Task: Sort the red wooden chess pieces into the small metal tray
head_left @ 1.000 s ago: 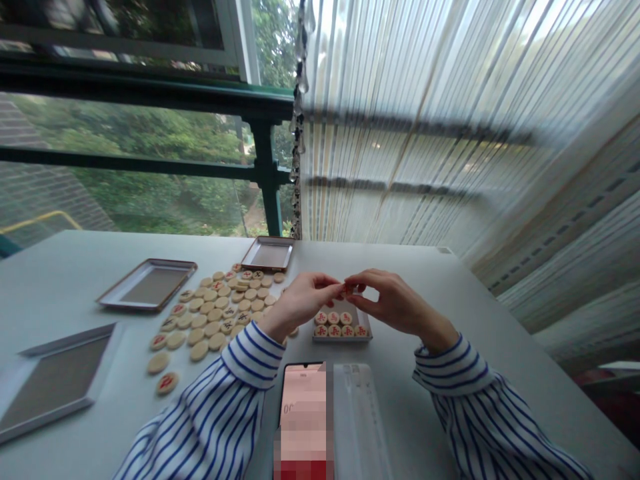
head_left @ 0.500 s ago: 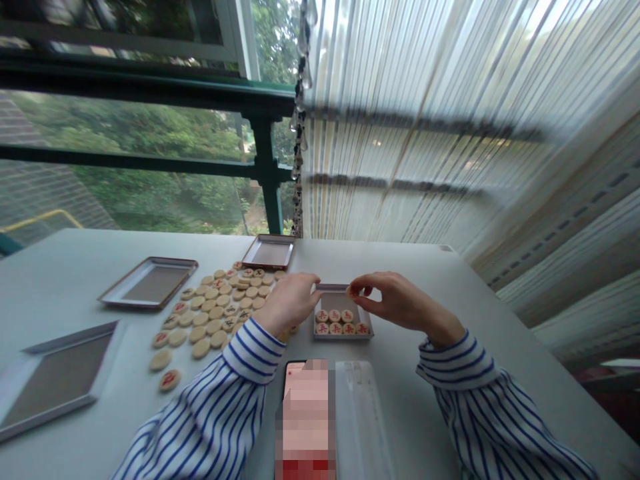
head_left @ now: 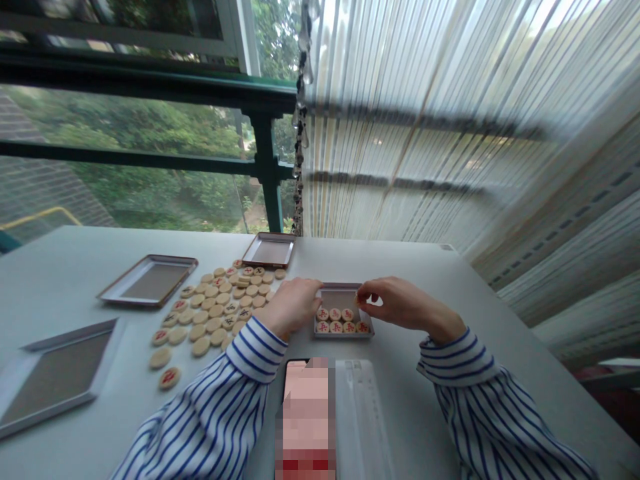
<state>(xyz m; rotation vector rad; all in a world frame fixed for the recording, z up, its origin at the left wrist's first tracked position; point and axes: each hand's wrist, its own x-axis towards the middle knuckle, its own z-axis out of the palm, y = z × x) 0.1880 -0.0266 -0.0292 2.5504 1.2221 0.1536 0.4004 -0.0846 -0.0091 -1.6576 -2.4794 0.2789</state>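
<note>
A shallow box (head_left: 345,335) holds two rows of round wooden Chinese chess pieces (head_left: 335,327) with red characters: several in the near row, three behind it. Bare grey floor shows at the box's back. My left hand (head_left: 293,307) is at the box's left wall, thumb and fingers closed against it. Inside the right part of the box, my right hand (head_left: 400,303) pinches one chess piece (head_left: 357,300) between thumb and fingers, above the open spot beside the second row. That piece is partly hidden by my fingertips.
Many loose chess pieces (head_left: 215,311) are spread left of my left hand, some face down. Three more trays stand about: a back tray (head_left: 270,263), a left tray (head_left: 160,305) and a near-left tray (head_left: 50,417). A phone (head_left: 305,413) and a clear plastic case (head_left: 363,413) lie in front.
My right hand has lowered the chess piece slightly toward the near right, closer to the second row. My left hand stays at the box's left wall, a touch lower.
</note>
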